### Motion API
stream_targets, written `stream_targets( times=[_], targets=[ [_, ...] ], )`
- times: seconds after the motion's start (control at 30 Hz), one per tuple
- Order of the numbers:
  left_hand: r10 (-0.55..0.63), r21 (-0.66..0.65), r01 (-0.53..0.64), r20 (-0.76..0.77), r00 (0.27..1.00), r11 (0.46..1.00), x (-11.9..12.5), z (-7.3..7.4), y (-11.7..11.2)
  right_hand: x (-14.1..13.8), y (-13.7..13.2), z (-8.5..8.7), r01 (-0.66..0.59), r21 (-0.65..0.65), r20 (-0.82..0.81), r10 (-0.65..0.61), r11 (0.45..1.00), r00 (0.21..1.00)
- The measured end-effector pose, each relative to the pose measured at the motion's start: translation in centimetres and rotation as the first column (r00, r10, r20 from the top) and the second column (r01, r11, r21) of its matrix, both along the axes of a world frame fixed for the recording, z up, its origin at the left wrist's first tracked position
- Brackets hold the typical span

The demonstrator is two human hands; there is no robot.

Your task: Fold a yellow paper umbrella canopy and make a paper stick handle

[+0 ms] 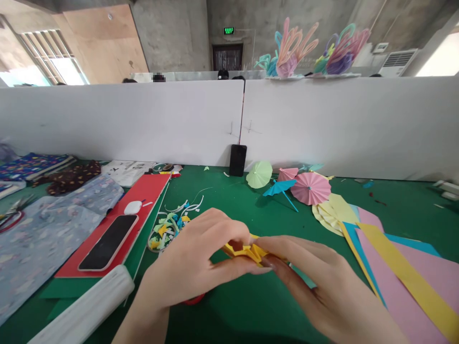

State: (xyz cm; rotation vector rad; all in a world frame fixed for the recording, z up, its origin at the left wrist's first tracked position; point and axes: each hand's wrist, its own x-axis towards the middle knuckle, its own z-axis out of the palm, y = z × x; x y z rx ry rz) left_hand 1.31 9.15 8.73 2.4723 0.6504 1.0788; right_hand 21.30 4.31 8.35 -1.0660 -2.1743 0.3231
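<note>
Yellow paper (255,253), seemingly pleated, partly hidden between fingertips (258,270), left hand (201,258), right hand (317,274) pinching closely

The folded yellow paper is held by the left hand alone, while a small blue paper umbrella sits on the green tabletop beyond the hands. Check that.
Not one hand alone: the head view shows the left hand and right hand both pinching the folded yellow paper. The small blue paper umbrella does sit on the green tabletop beyond them.

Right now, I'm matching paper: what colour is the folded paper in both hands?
The folded paper is yellow, seen best in the head view.
</note>
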Motion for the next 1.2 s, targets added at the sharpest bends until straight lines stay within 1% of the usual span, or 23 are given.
stream_targets(
  times=[0.07, 0.13, 0.23, 0.3, 0.37, 0.4, 0.43, 0.47, 0.5, 0.53, 0.57, 0.63, 0.73, 0.8, 0.87, 0.97, 1.07, 1.13, 1.2],
  targets=[
    [0.027, -0.038, -0.027, 0.009, 1.0, 0.999, 0.2, -0.2, -0.2, 0.0, -0.1, 0.0, 0.004, -0.022, 0.022, -0.004, 1.0, 1.0],
    [0.037, -0.067, -0.037, 0.003, 0.999, 0.997, 0.2, -0.4, -0.2, -0.1, 0.0, 0.0, 0.0, -0.054, 0.004, 0.001, 0.999, 1.0],
    [0.073, -0.137, -0.076, -0.029, 0.997, 0.988, -0.2, -0.4, 0.4, 0.0, 0.4, -0.1, 0.013, -0.121, -0.114, -0.027, 0.993, 0.993],
    [0.079, -0.235, -0.093, -0.07, 0.994, 0.968, -0.8, -0.4, 1.4, 0.3, 1.1, -0.3, 0.052, -0.165, -0.233, -0.09, 0.985, 0.968],
    [0.067, -0.339, -0.098, -0.103, 0.992, 0.936, -1.3, -0.4, 2.6, 0.6, 1.9, -0.6, 0.095, -0.205, -0.374, -0.167, 0.974, 0.912],
    [0.063, -0.383, -0.101, -0.111, 0.992, 0.918, -1.5, -0.5, 3.1, 0.8, 2.3, -0.8, 0.102, -0.242, -0.446, -0.204, 0.965, 0.871],
    [0.059, -0.423, -0.101, -0.111, 0.992, 0.9, -1.6, -0.7, 3.5, 0.9, 2.7, -1.0, 0.09, -0.256, -0.54, -0.22, 0.962, 0.812],
    [0.046, -0.463, -0.088, -0.101, 0.994, 0.882, -1.6, -0.8, 3.8, 1.0, 3.1, -1.2, 0.051, -0.295, -0.608, -0.228, 0.954, 0.76],
    [0.029, -0.504, -0.068, -0.085, 0.996, 0.861, -1.6, -0.9, 3.9, 1.0, 3.3, -1.4, -0.016, -0.315, -0.681, -0.215, 0.949, 0.7],
    [0.022, -0.543, -0.054, -0.066, 0.998, 0.838, -1.5, -1.1, 3.8, 1.1, 3.5, -1.6, -0.102, -0.347, -0.733, -0.201, 0.932, 0.65],
    [0.026, -0.578, -0.047, -0.045, 0.999, 0.815, -1.4, -1.2, 3.5, 1.1, 3.5, -1.8, -0.133, -0.357, -0.745, -0.196, 0.924, 0.638],
    [0.071, -0.63, -0.061, -0.009, 0.997, 0.774, -1.4, -1.6, 2.5, 1.2, 3.0, -2.3, -0.191, -0.381, -0.752, -0.183, 0.905, 0.633],
    [0.15, -0.689, -0.063, 0.067, 0.986, 0.722, -1.8, -2.6, 0.1, 1.0, 1.1, -3.8, -0.283, -0.441, -0.745, -0.171, 0.852, 0.645],
    [0.191, -0.723, -0.047, 0.118, 0.975, 0.689, -2.2, -3.9, -1.7, 0.7, -0.6, -5.3, -0.31, -0.48, -0.74, -0.19, 0.82, 0.645],
    [0.237, -0.755, -0.043, 0.151, 0.96, 0.654, -2.6, -5.7, -3.8, 0.2, -2.5, -7.0, -0.314, -0.505, -0.741, -0.217, 0.804, 0.635],
    [0.283, -0.822, -0.008, 0.187, 0.941, 0.57, -2.8, -8.6, -7.3, -0.7, -5.4, -9.3, -0.282, -0.529, -0.74, -0.272, 0.801, 0.615],
    [0.269, -0.87, 0.082, 0.237, 0.934, 0.485, -2.9, -10.9, -10.7, -1.3, -7.9, -11.1, -0.245, -0.541, -0.738, -0.314, 0.805, 0.598],
    [0.263, -0.883, 0.132, 0.273, 0.925, 0.451, -2.9, -11.8, -12.6, -1.5, -9.4, -12.0, -0.223, -0.546, -0.734, -0.334, 0.807, 0.591],
    [0.269, -0.886, 0.162, 0.299, 0.916, 0.434, -3.0, -12.2, -14.0, -1.6, -10.8, -12.7, -0.196, -0.547, -0.733, -0.353, 0.814, 0.582]
  ],
)
